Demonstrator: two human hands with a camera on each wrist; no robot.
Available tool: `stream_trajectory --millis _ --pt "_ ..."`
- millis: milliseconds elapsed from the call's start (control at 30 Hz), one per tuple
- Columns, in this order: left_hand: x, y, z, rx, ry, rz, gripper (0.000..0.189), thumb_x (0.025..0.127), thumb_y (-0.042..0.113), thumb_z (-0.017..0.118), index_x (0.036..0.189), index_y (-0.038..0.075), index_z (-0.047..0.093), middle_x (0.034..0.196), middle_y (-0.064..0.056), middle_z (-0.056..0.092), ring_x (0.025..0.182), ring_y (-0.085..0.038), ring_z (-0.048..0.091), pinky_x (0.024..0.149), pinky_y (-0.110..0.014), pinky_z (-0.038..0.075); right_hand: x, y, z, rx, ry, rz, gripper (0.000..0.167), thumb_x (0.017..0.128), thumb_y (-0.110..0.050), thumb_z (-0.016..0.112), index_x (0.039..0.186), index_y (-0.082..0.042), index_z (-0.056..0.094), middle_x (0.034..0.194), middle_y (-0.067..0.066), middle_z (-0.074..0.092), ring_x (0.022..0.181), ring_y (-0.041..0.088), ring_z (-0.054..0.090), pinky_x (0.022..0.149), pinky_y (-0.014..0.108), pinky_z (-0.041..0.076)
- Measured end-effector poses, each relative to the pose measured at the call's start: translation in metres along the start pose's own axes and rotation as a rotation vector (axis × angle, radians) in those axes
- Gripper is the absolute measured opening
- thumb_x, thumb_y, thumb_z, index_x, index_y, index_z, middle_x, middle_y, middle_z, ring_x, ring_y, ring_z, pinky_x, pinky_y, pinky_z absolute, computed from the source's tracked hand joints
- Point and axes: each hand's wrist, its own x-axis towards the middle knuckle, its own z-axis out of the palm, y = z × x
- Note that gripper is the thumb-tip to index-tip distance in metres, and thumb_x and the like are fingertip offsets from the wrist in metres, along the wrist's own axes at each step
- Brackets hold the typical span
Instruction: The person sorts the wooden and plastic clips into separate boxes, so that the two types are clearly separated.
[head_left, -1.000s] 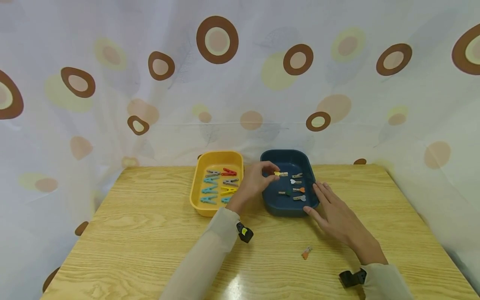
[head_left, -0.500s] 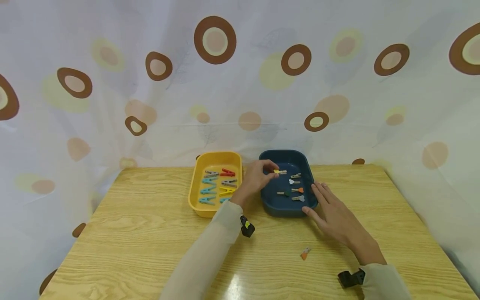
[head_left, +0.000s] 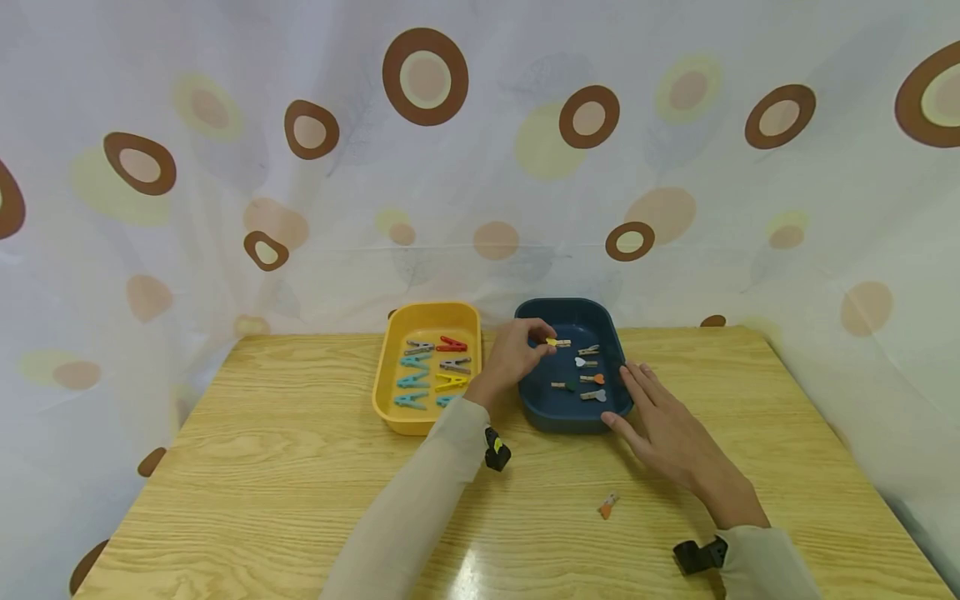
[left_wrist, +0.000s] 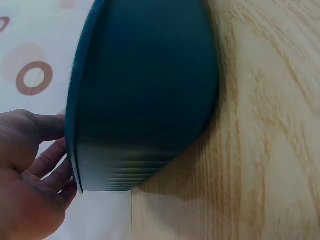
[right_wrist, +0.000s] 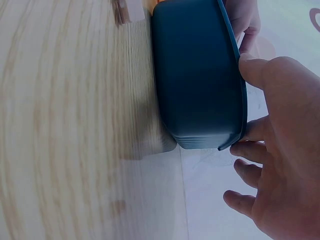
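My left hand point(head_left: 516, 354) reaches over the left rim of the dark blue bin point(head_left: 566, 417) and pinches a small wooden clothespin point(head_left: 562, 343) with a yellow end by that end. In the left wrist view the bin's wall hides the fingertips' work. My right hand point(head_left: 667, 425) rests on the bin's right side, with thumb and fingers spread along the rim. In the bin lie several small wooden clothespins, among them one with an orange heart point(head_left: 597, 379), one with a white heart point(head_left: 581, 362), a green-ended one point(head_left: 568, 387) and one with a grey heart point(head_left: 598, 395).
A yellow bin point(head_left: 384, 387) to the left holds several plastic clothespins in blue, grey, red and yellow. One orange-ended wooden clothespin point(head_left: 608, 505) lies on the wooden table point(head_left: 300, 483) in front of the blue bin. A patterned curtain point(head_left: 495, 167) hangs behind.
My left wrist has turned and shifted slightly forward and right, while its fingertips stay at the yellow-ended clothespin. My right hand stays at the bin. The head view has drifted slightly.
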Motion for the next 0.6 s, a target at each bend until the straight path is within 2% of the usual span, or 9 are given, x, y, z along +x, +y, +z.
stream_trajectory --millis 300,600 --pt "-0.003 0.002 0.007 0.046 -0.022 -0.008 0.015 0.097 0.012 0.074 0.111 0.009 0.076 0.102 -0.001 0.072 0.087 -0.012 0.063 0.079 -0.021 0.054 0.000 -0.001 0.001 -0.003 0.016 -0.010 0.087 0.104 -0.057 0.051 0.161 0.003 0.023 0.168 0.022 0.020 0.154 0.043 0.017 0.116 0.064 0.027" --pt "-0.004 0.002 0.011 0.068 -0.018 -0.040 0.017 0.097 0.014 0.074 0.112 0.010 0.076 0.103 -0.001 0.072 0.089 -0.012 0.064 0.081 -0.020 0.055 0.001 -0.001 0.000 0.001 0.008 -0.008 0.087 0.104 -0.057 0.050 0.161 0.003 0.022 0.168 0.022 0.019 0.154 0.042 0.015 0.117 0.064 0.025"
